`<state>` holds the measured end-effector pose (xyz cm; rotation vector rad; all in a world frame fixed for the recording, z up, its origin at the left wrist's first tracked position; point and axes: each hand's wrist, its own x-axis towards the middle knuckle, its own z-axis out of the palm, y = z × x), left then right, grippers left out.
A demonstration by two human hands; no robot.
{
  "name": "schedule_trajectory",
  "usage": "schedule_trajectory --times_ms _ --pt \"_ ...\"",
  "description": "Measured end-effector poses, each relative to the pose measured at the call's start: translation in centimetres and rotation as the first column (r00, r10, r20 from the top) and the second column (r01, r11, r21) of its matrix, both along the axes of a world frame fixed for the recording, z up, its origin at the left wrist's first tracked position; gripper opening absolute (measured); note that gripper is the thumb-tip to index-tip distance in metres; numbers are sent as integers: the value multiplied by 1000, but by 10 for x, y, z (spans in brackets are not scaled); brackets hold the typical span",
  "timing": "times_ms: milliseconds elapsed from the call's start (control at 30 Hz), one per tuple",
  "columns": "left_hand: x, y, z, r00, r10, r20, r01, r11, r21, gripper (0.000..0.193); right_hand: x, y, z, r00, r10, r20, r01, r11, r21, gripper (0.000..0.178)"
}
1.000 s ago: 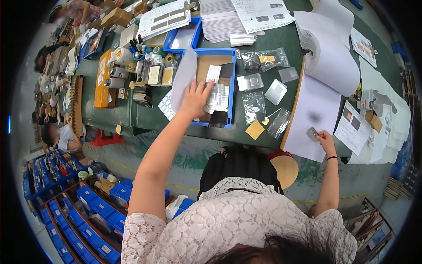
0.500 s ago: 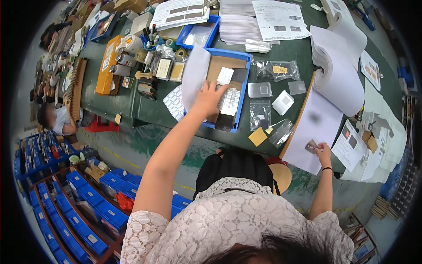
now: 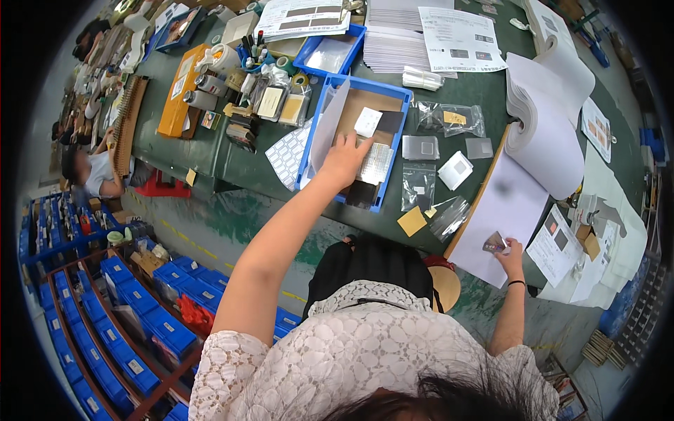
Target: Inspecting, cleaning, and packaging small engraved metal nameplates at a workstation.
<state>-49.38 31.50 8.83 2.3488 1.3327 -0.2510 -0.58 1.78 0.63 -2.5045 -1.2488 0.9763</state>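
My left hand (image 3: 343, 163) is over a blue tray (image 3: 409, 93), its fingers stretched out and touching a white sheet of small labels (image 3: 378, 164). A white card (image 3: 368, 122) lies just beyond my fingertips, with dark sheets beside and below the labels. At my wrist, a pale sheet of paper (image 3: 330, 133) stands on edge along the tray's left side. On the right, my right hand (image 3: 512, 258) pinches the edge of a small dark, shiny rectangular piece (image 3: 495, 243). That piece is over the white paper (image 3: 516, 189) unrolled on a board; its exact kind is unclear.
Clear bags (image 3: 419, 184), stacked clear sleeves and yellow paper squares (image 3: 412, 222) lie between my hands. A thick paper roll (image 3: 551, 140) is at the right. Bottles, pens and an orange box (image 3: 181, 91) stand left. Blue bins (image 3: 147, 298) fill shelves behind; another person sits far left.
The pale sheet has swung upright from the tray's left rim. My left fingers have shifted slightly over the labels. The dark piece in my right hand has turned. The whole view has shifted a little.
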Motion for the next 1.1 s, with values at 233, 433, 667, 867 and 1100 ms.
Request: schedule_trajectory --times_ms 233,433,667,867,1100 --pt "14 -11 -3 998 39 -49 -34 994 104 96 -72 8 45 893 310 325 -352 933 76 94" --pt "15 -31 20 984 -16 179 -31 967 255 85 -55 18 41 932 254 258 -299 941 156 70" --pt "18 -113 88 840 72 538 -194 966 173 55 -40 27 34 887 390 248 -432 889 150 56" --pt "-10 -205 76 794 238 560 -277 961 -16 43 -47 22 36 870 401 287 -448 886 121 55" --pt "-90 -277 62 778 373 505 -409 911 -42 34 -21 42 10 926 327 189 -350 932 99 52"
